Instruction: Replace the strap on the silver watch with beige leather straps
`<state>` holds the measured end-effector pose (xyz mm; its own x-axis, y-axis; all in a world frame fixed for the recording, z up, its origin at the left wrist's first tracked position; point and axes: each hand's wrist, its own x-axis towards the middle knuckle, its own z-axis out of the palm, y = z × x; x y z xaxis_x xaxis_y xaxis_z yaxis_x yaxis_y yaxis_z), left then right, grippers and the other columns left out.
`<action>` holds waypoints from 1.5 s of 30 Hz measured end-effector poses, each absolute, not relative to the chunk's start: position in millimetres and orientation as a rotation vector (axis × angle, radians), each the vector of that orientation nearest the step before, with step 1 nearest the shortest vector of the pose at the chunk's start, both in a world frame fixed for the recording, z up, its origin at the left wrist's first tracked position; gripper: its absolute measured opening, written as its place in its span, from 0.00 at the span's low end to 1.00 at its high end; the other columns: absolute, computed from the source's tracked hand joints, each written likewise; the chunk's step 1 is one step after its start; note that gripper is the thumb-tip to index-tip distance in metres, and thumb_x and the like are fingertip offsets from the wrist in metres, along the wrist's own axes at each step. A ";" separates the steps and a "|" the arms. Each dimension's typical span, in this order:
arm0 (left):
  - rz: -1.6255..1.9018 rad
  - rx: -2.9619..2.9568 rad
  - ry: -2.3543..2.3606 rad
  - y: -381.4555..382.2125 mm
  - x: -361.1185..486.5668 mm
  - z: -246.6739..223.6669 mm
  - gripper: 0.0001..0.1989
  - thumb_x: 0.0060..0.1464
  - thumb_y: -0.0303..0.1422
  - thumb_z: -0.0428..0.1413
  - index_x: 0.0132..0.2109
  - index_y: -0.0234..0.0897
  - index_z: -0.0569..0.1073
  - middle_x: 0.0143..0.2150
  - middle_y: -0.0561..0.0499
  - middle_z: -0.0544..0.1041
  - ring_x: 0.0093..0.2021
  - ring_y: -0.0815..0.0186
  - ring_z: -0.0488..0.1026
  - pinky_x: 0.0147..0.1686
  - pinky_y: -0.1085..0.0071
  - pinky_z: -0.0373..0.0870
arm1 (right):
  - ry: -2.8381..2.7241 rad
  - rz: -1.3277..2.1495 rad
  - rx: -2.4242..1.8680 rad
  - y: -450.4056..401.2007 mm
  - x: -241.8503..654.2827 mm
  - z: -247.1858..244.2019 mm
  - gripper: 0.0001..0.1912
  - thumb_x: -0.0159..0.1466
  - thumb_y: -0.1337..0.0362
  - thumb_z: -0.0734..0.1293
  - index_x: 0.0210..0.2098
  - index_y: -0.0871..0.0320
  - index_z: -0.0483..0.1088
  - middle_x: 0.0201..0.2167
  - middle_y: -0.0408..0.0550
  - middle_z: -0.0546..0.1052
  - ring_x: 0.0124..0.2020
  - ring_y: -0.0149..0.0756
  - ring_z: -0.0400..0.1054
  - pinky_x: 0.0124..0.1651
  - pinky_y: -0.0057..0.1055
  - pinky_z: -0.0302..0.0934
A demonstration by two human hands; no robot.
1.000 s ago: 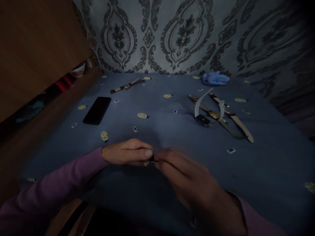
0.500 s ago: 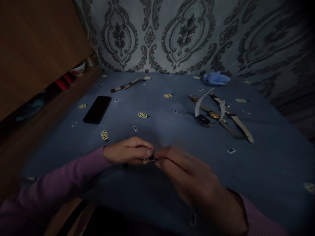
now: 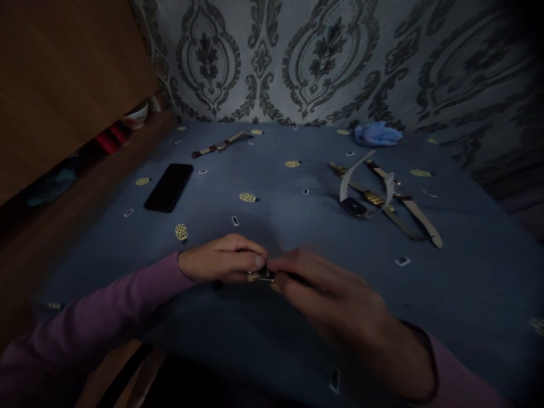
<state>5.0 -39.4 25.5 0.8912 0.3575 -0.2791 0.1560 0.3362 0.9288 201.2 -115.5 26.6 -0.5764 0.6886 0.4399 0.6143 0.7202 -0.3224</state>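
Note:
Near the front of the table, both hands meet over a small dark piece with a shiny metal edge (image 3: 266, 277). My left hand (image 3: 223, 259) pinches its left side between thumb and fingers. From the right, my right hand (image 3: 335, 309) grips the other side with thumb and forefinger, its other fingers curled. Most of the piece is hidden by the fingers, so its kind cannot be made out. Beyond the right hand lie a smartwatch with a pale strap (image 3: 353, 207), a gold-coloured watch (image 3: 374, 198) and a strapped wristwatch (image 3: 419, 218), close together and partly overlapping.
A black phone (image 3: 169, 187) lies on the left of the blue patterned tablecloth (image 3: 272, 224). Behind it is another wristwatch (image 3: 220, 146). A crumpled blue cloth or glove (image 3: 377, 134) sits by the wall. A wooden cabinet (image 3: 72, 73) overhangs the left side, with a bowl (image 3: 136, 117) beneath.
Both hands keep hold of the small dark piece at nearly the same spot. My right hand has turned slightly at the fingers. The view has shifted a little.

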 end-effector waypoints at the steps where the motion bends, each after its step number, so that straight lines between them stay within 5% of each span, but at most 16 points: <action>1: 0.140 1.229 0.482 -39.4 5.4 25.6 0.19 0.58 0.43 0.52 0.25 0.35 0.62 0.17 0.62 0.51 0.16 0.77 0.44 0.15 0.76 0.42 | -2.366 0.219 -0.985 -115.0 201.5 27.4 0.12 0.68 0.71 0.57 0.36 0.54 0.70 0.37 0.44 0.76 0.34 0.31 0.72 0.33 0.26 0.69; 12: 0.139 1.210 0.479 -39.8 4.8 25.1 0.16 0.58 0.40 0.51 0.26 0.34 0.63 0.17 0.62 0.52 0.16 0.77 0.44 0.16 0.76 0.42 | -2.256 0.441 -0.979 -118.7 197.9 28.0 0.12 0.68 0.73 0.56 0.38 0.56 0.69 0.39 0.47 0.75 0.37 0.32 0.71 0.39 0.29 0.68; 45: 0.180 1.160 0.479 -40.8 5.4 23.6 0.15 0.58 0.39 0.52 0.27 0.34 0.65 0.16 0.63 0.52 0.15 0.78 0.43 0.15 0.77 0.41 | -2.181 0.372 -0.919 -119.7 198.5 29.5 0.12 0.66 0.78 0.58 0.38 0.56 0.67 0.41 0.46 0.74 0.38 0.30 0.71 0.41 0.28 0.69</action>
<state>5.4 -40.8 23.6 0.8855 0.3785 -0.2694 0.1068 0.3985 0.9109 198.5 -119.7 29.5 -0.4795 0.7113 0.5139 0.5006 0.7028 -0.5055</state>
